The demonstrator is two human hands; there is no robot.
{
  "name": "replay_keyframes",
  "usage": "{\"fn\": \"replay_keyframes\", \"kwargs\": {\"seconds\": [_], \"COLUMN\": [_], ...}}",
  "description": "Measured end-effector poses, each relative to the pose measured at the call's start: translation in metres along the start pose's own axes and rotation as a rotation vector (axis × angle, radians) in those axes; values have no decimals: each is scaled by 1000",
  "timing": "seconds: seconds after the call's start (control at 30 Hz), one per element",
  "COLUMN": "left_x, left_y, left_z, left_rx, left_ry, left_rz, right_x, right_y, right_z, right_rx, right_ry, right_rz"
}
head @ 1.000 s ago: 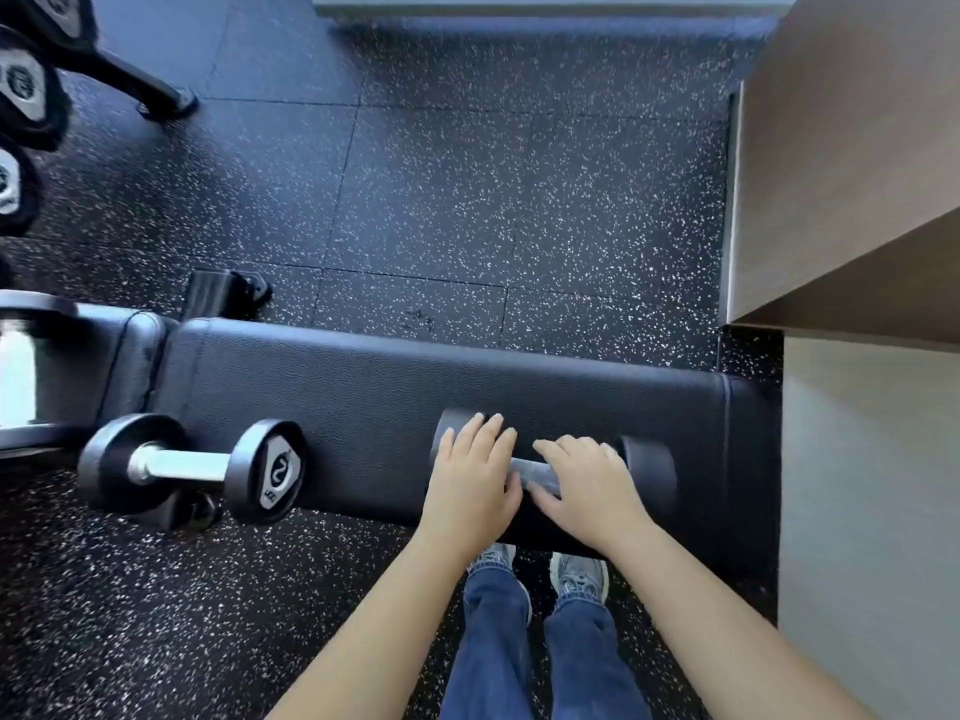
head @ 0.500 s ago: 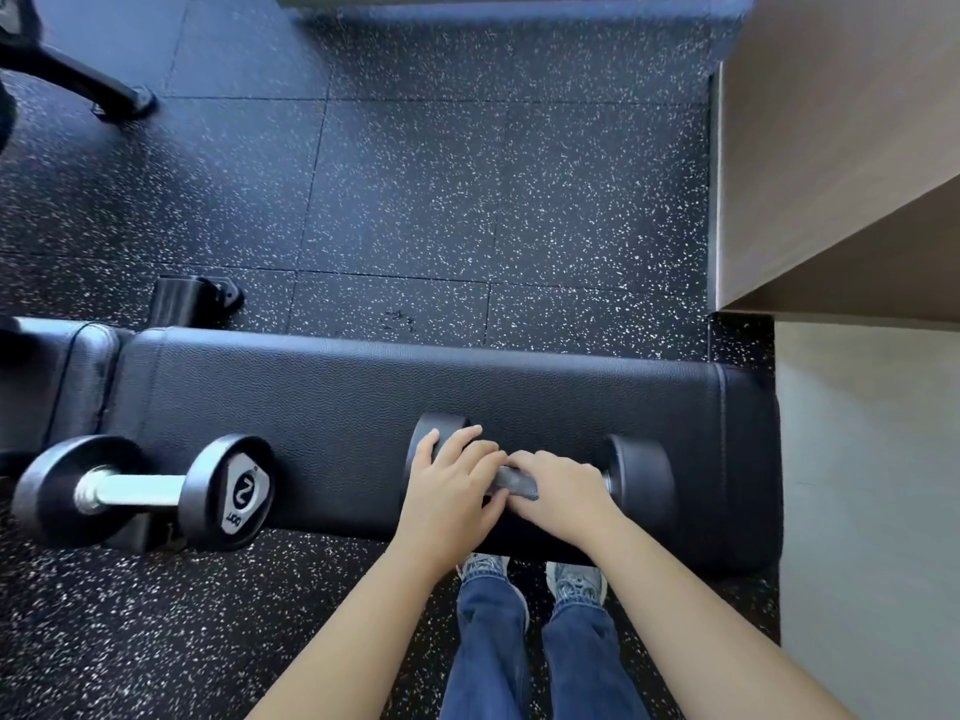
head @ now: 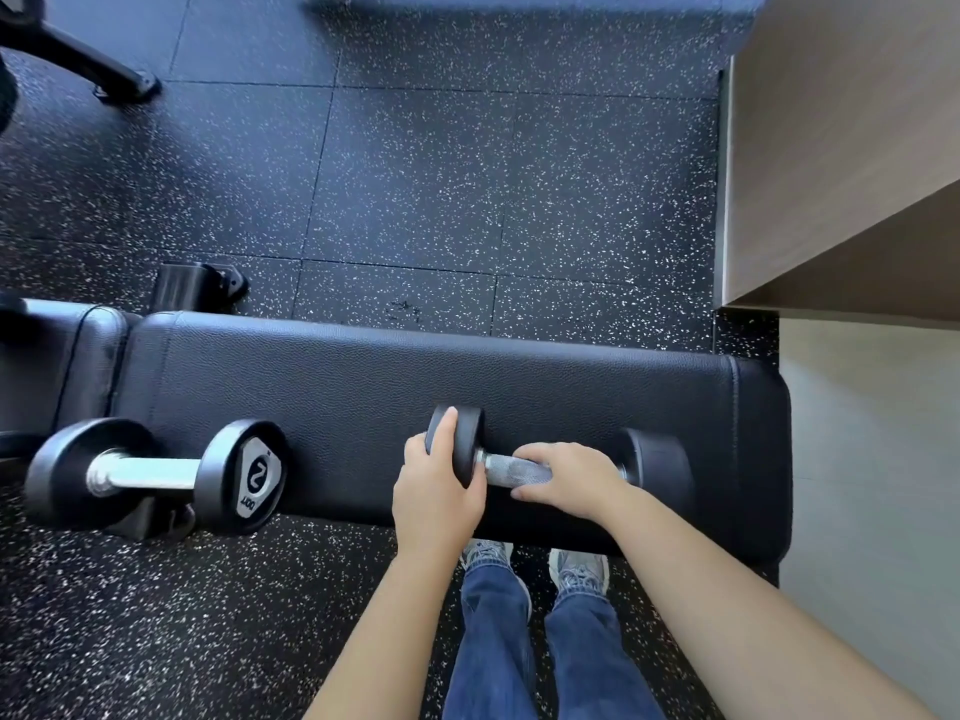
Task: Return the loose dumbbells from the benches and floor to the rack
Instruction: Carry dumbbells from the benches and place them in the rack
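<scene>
- By my reading you are early in the job: neither dumbbell in view has reached the rack, and the rack itself is not plainly in view.
- The black dumbbell you have hold of lies across the padded surface near its front edge. I cannot tell whether it is clear of the padding.
- A second dumbbell, marked 2, sits to your left at the front edge. I cannot tell what bears it.
- Your left hand wraps over the left head, fingers curled round its rim.
- Your right hand is closed round the knurled handle, close to the right head.
- Both forearms reach forward and down over your legs.
</scene>
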State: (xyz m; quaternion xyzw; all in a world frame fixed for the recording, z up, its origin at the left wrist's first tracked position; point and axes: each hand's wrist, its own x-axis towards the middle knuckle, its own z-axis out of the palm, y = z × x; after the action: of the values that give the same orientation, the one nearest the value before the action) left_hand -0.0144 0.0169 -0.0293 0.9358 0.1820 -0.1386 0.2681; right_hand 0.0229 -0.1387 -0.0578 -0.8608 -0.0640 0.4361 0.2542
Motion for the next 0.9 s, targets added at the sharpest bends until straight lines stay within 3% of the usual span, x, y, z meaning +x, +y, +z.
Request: {"fn": "replay_keyframes", "kwargs": {"seconds": [0.47, 0.9], "left_x": [-27, -70], "left_y": [9, 59], "left_z": [-40, -183], "left_rx": [-108, -155], "left_ry": [32, 184], "left_rz": [-102, 30], "right_x": [-35, -135], "right_y": [-30, -139], "right_z": [-18, -101], "right_rx": [-46, -209], "right_ry": [-181, -213], "right_rz": [-34, -188]}}
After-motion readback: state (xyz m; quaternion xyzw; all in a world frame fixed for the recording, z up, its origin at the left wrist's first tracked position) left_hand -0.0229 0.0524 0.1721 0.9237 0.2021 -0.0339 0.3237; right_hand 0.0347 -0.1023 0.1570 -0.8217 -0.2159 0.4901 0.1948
